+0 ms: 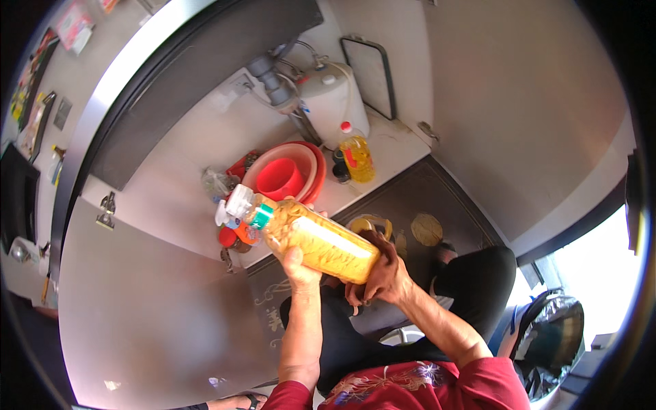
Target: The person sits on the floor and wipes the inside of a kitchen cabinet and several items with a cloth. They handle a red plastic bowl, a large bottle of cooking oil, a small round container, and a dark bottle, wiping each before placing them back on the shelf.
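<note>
A large clear plastic bottle (pixel 328 246) full of something yellow, with a whitish cap and a green band at its neck, lies tilted across my two hands. My left hand (pixel 301 268) is closed around its side near the neck. At the bottle's base, my right hand (pixel 396 281) presses a brown cloth (pixel 384 258) against it; the cloth hides some of the fingers. Behind the bottle's neck, smaller bottles with an orange label (pixel 247 234) and a red cap (pixel 227 237) stand on the cabinet floor, partly covered.
An open under-sink cabinet holds nested red and pink basins (pixel 311 158), a red bowl (pixel 279 179), an oil bottle (pixel 357 156), a white tank (pixel 335 99) and a drainpipe (pixel 273 83). Cabinet doors stand open left (pixel 157 301) and right (pixel 519 102). A black-lined bin (pixel 550 335) is right.
</note>
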The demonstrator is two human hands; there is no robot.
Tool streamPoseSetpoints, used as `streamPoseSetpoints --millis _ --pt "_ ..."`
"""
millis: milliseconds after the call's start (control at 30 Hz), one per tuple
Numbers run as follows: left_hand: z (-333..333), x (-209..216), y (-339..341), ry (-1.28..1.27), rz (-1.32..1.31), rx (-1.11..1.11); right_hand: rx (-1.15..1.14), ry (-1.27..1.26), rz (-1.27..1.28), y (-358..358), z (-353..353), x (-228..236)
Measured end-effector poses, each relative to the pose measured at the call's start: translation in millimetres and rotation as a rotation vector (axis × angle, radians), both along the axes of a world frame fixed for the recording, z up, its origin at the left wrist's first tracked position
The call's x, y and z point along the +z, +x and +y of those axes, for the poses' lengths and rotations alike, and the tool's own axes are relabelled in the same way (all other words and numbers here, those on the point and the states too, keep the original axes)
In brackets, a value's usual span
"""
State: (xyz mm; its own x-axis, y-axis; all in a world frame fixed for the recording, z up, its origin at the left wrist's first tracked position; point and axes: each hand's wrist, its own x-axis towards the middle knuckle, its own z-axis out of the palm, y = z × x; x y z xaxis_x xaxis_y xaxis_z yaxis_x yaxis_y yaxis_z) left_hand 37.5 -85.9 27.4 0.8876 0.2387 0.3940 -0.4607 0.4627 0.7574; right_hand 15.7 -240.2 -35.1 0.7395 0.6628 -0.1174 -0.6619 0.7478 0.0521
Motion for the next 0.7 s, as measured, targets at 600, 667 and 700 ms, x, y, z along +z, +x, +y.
streamPoseSetpoints --millis 600,667,700 --pt "-44.1 27.5 -24.9 0.946 -0.279 0.461 -0.603 -1.579 -1.557 17.9 -52.1 177.9" --pt "-52.2 20.2 -23.2 0.823 -0.239 0.359 -0.628 -1.508 -1.516 21.6 -56.5 169.9" --pt "-58.1 20.0 -21.8 0.758 -0.231 0.311 -0.639 -1.399 -1.516 23.4 -61.5 172.0"
